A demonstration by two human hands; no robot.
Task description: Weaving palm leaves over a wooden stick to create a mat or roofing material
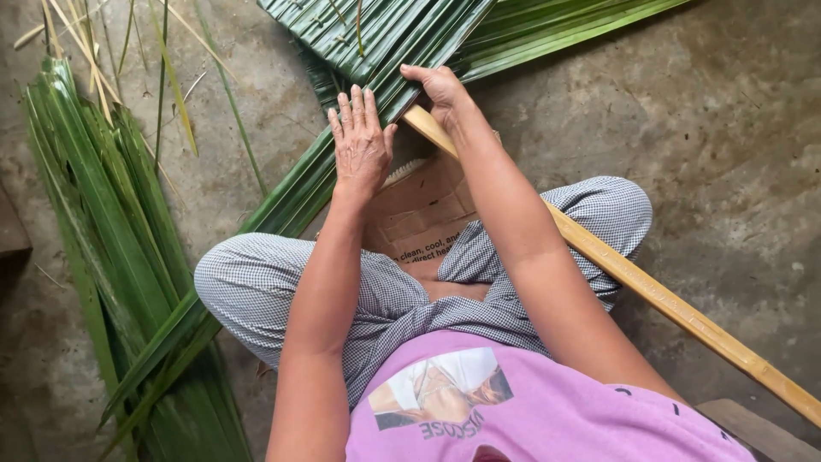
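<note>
1. Leaves of palm, laid side by side and overlapping in a flat row, lie straight ahead of both hands; their long axis runs from lower left to upper right, away from the person.
2. Left hand lies flat on the row, palm down, fingers spread and straight, holding nothing, only pressing. The leaf tails run on past its wrist to the lower left.
3. Right hand sits just beside the left, to its right and slightly further out. Its fingers curl over the edge of the row, thumb side toward the left hand; they seem to nip a leaf edge, but whether anything is pinched I cannot tell.
4. Stick, long and pale, passes under the right hand and forearm. Its near end runs off to the lower right, well away from the grip; its far end goes beneath the leaves at the right hand's fingertips. It crosses the leaves' axis at a wide angle.
5. Both hands touch the row, so neither is the nearer one; the right alone is at the stick.
6. Cardboard lies below the hands, toward the lap.
7. Loose leaf pile lies well to the left of the left hand, apart from the row.
</note>
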